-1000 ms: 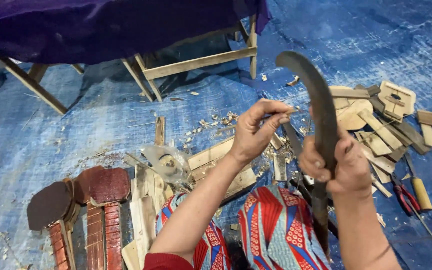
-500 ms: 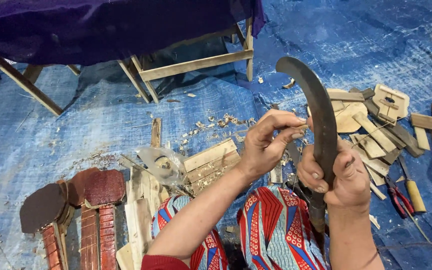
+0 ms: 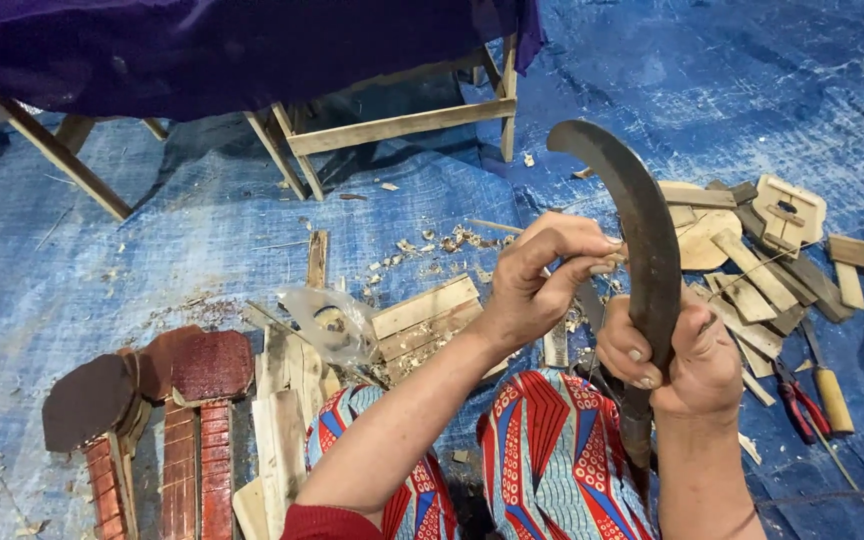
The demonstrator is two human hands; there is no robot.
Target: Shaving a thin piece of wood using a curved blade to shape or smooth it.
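The right hand point(image 3: 687, 360) was wrapped tight around the lower shaft of a dark curved blade point(image 3: 642, 250), its grip pressed shut on the metal, thumb and fingers overlapping at the front. From that grip the blade ran up and away from the person, its long axis near upright, then hooked over to the left at the tip. Below the fist the handle end dropped toward the patterned lap point(image 3: 552, 450).

The left hand point(image 3: 542, 285) sat just left of the blade, higher than the right hand. Its fingertips were pinched together on something small and pale held against the blade's inner edge; what that piece was could not be told. So the left hand was nearer the curve and the right hand nearer the handle.

All this was held over a blue tarp point(image 3: 152, 240) on the floor. Right of the blade lay a scatter of cut wood pieces point(image 3: 752, 270), with red-handled pliers point(image 3: 800, 405) and a yellow-handled tool point(image 3: 832, 395) close below them. Left of the blade, flat wood slats point(image 3: 427, 315) lay beside a clear plastic scrap point(image 3: 327, 325), and further left stood dark red carved pieces point(image 3: 202, 400). Beyond the blade stood a wooden frame point(image 3: 392, 125) under purple cloth point(image 3: 202, 50). No container showed.
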